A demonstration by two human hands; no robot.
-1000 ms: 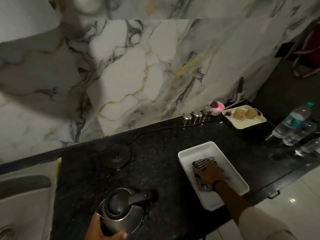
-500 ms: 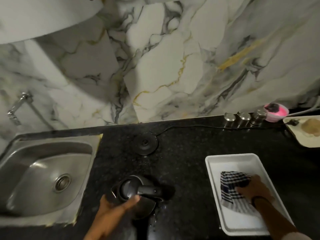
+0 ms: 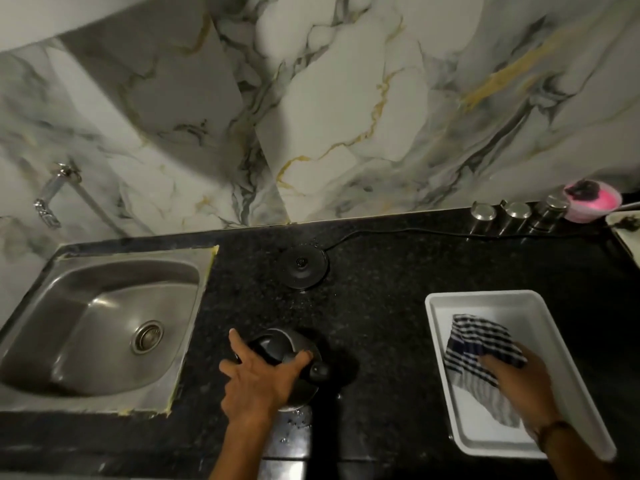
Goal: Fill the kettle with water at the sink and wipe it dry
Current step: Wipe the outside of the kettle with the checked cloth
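Observation:
A steel kettle point(image 3: 277, 348) with a black lid and handle stands on the black counter, right of the steel sink point(image 3: 93, 327). My left hand point(image 3: 258, 379) rests flat on the kettle's lid and handle, fingers spread. A checked cloth point(image 3: 479, 348) lies in a white tray point(image 3: 485, 299) at the right. My right hand point(image 3: 512, 386) grips the cloth's near part inside the tray. The kettle's round black base point(image 3: 303, 266) sits behind the kettle with its cord running right. A tap point(image 3: 52, 195) sticks out of the marble wall above the sink.
Three small steel canisters point(image 3: 516, 216) and a pink bowl point(image 3: 588, 202) line the back right of the counter. A plate's edge point(image 3: 627, 230) shows at the far right. Water drops point(image 3: 294, 424) lie on the counter in front of the kettle.
The view has swung left, bringing the sink and tap in. My left hand moved from the kettle's side onto its lid. My right hand gathered the cloth in the tray.

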